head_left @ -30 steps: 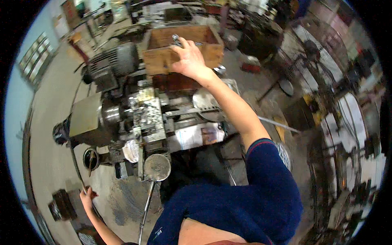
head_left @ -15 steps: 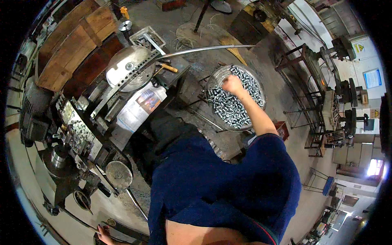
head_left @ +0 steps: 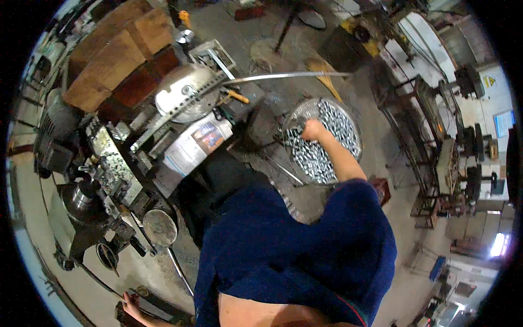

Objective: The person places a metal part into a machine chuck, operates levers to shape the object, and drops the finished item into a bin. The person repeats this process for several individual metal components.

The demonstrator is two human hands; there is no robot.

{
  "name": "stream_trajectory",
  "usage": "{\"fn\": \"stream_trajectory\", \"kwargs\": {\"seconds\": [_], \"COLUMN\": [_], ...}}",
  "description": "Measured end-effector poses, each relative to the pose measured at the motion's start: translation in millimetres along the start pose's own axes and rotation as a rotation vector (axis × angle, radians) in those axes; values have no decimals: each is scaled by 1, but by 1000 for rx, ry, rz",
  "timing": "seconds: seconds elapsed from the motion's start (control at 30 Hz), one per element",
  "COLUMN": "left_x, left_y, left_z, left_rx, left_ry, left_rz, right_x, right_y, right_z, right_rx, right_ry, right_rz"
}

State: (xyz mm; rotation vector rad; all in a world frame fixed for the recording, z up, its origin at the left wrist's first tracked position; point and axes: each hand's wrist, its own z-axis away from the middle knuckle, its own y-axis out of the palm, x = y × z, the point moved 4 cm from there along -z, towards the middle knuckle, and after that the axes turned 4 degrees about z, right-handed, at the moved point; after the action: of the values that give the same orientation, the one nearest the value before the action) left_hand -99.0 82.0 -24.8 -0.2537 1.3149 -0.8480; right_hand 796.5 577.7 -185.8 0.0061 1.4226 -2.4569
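Note:
My right hand (head_left: 312, 130) is closed over the left part of a round perforated metal basin (head_left: 298, 115), its fingers bent down at the edge of the heap. Many short shiny metal cylinders (head_left: 329, 150) fill most of that basin; whatever the fingertips hold is hidden. Far down at the lower left, my left hand (head_left: 131, 304) is wrapped round the end of a long dark lever (head_left: 101, 282). This lever runs up to a machine with a shiny round chuck-like part (head_left: 86, 194).
A bench to the left bears a large metal disc (head_left: 177, 90), a printed paper sheet (head_left: 190, 147) and a yellow-handled tool (head_left: 238, 97). One long metal bar (head_left: 289, 77) juts over the floor beyond the basin. Wooden boards (head_left: 109, 71) stand at far left; metal racks (head_left: 414, 125) line the right.
The whole view has shifted, so the scene sits lower and further right. My right hand has moved slightly nearer and left within the basin. The left hand stays at the lever.

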Motion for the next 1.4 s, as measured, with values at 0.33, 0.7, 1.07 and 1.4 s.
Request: {"fn": "stream_trajectory", "kwargs": {"seconds": [0.33, 0.7, 1.07, 1.4], "left_x": [-240, -319, -302, -298], "left_y": [98, 219, 216, 196], "left_z": [145, 236, 217, 210], "left_rx": [79, 493, 666, 662], "left_ry": [776, 966, 751, 742], "left_rz": [-107, -37, 214, 208], "right_x": [205, 430, 441, 465], "right_y": [-253, -334, -338, -353], "right_z": [87, 199, 197, 200], "right_rx": [-688, -729, -698, -533], "right_ry": [-737, -1576, -1624, -1754], "right_rz": [-736, -881, -628, -576]}}
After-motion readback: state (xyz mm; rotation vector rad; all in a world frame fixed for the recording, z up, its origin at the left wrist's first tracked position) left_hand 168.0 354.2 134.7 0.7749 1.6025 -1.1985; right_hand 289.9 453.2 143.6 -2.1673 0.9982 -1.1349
